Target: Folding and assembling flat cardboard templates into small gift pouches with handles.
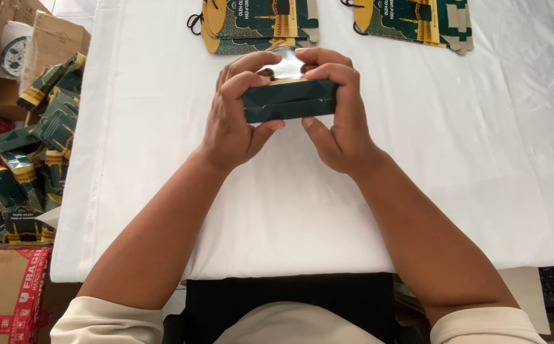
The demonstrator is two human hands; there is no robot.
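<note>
- A small dark green box with a gold edge along its top sits between both hands, held just above the desk, near the far middle of it.
- The left hand curls its fingers over the box's left end, thumb pressed to the lower front edge; they are closed on the box.
- The right hand mirrors this, its fingers wrapped over the right end, thumb beneath, also closed on the box.
- A shiny clear film shows between the fingertips at the top of the box.
- Just beyond the fingertips lies a stack of flat green and gold cartons with black cord handles.
- Farther off to the right of the right fingers lies a second flat stack of the same kind.
- The desk is covered by a white cloth, lightly creased.
- Well left of the left fingers, off the desk's edge, a heap of folded green and gold boxes lies jumbled.
- Brown cardboard cases stand behind the heap; another with red tape sits nearer the person.
</note>
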